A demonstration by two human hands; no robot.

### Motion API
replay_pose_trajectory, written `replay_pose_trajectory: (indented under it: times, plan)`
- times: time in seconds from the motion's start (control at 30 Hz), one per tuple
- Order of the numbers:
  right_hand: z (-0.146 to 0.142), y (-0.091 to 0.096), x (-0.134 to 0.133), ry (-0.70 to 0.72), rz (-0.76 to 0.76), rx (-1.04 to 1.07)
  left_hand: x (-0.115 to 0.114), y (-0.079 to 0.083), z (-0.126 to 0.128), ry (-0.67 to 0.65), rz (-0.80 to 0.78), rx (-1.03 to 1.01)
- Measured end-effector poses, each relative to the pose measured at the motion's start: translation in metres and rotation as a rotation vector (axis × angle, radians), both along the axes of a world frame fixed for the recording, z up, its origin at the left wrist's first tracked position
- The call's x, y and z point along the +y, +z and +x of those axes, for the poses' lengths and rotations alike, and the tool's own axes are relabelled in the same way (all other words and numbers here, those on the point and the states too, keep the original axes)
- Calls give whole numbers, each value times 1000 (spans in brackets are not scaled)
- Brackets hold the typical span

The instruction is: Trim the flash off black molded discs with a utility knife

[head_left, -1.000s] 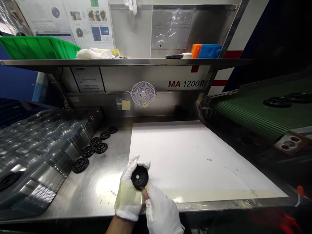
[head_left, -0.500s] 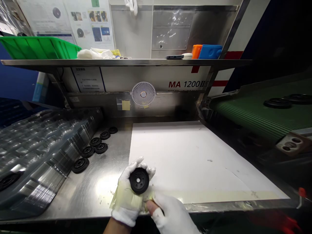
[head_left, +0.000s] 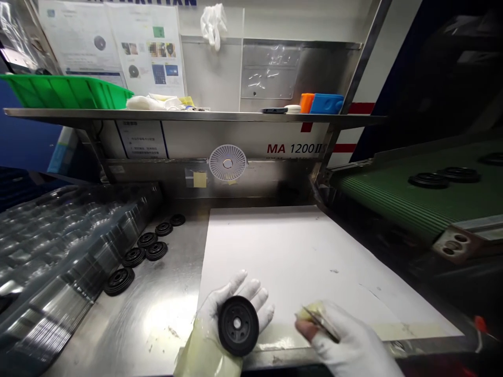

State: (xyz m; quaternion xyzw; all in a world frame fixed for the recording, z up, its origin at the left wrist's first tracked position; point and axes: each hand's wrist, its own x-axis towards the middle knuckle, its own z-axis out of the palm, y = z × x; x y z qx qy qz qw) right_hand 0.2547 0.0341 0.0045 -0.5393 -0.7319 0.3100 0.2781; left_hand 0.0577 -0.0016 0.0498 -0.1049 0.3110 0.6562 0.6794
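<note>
On the palm of my gloved left hand [head_left: 220, 314] lies a black ribbed wheel [head_left: 238, 325] with a small centre hole. The fingers of that hand are spread out past the wheel, palm up, above the table's front edge. My right hand [head_left: 346, 335], in a white glove with some bare or covered fingertips, is closed in a pinch to the right of the wheel, apart from it. Between its thumb and fingers is a slim metal tool [head_left: 323, 323]; its exact kind is unclear. Several similar black wheels [head_left: 156, 251] lie on the metal table at the left.
A stack of clear plastic trays [head_left: 98, 251] stands at the left. White paper [head_left: 275, 262] covers the table's middle. At the right, a green conveyor belt [head_left: 393, 199] carries black wheels. A metal shelf [head_left: 236, 115] with a green bin [head_left: 70, 91] and a small fan [head_left: 227, 163] are ahead.
My right hand has moved right, away from the wheel, and the metal tool now shows. My left fingers have opened out under the wheel. The camera view has tilted up slightly.
</note>
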Motion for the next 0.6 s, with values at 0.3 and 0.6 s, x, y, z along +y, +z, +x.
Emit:
replay_pose_trajectory:
  times: [0.3, 0.6]
  plan:
    - [-43, -10, -13, 33, -8, 17, -1, -10, 9, 21, -41, -7]
    - [7, 0, 10, -324, 264, -382, -3, -2, 7, -8, -82, -29]
